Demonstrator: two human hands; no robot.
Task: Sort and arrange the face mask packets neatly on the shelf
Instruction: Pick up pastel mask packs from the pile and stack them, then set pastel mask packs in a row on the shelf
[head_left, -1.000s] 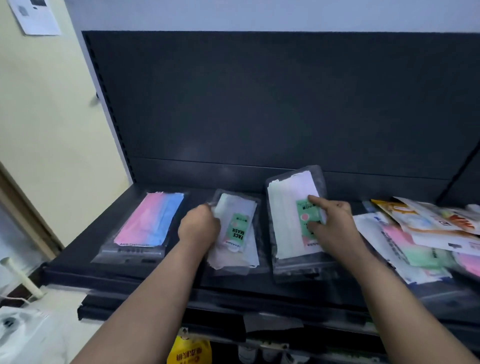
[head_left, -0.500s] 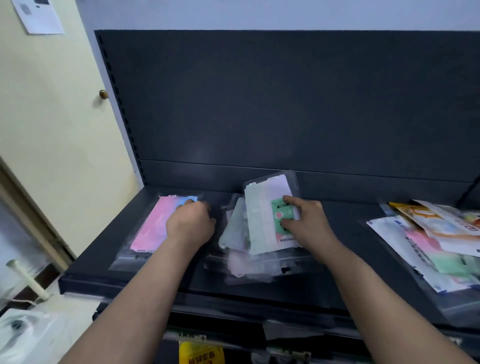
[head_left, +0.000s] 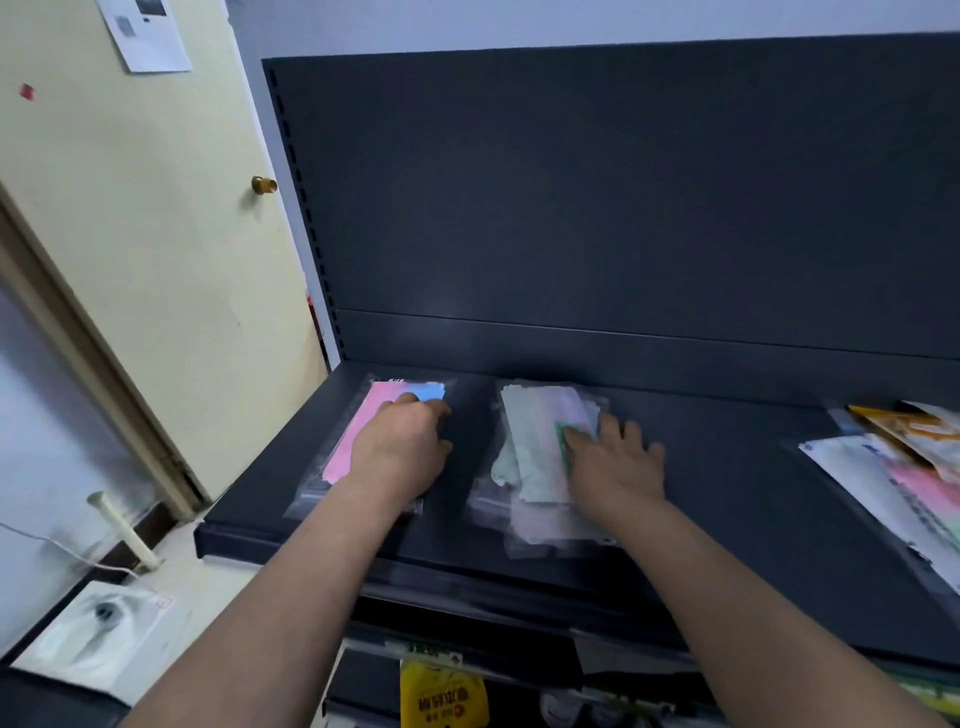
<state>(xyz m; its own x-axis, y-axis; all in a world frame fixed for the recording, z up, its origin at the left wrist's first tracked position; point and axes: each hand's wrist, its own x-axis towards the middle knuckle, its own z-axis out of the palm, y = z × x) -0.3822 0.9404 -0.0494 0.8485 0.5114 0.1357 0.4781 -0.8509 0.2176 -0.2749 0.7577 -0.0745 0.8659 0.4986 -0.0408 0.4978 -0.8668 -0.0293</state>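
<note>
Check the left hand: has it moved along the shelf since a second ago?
Yes. The left hand went left, off the middle packet stack, and now rests on the pink-and-blue packet at the left end of the shelf.

- The left hand (head_left: 400, 457) covers the right side of the clear packet of pink-and-blue masks (head_left: 356, 441).
- The right hand (head_left: 615, 465) hides most of the green label (head_left: 563, 434) on the stack of white-mask packets (head_left: 530, 457).
- The loose pile of mixed packets (head_left: 883, 467) runs off the right edge.
</note>
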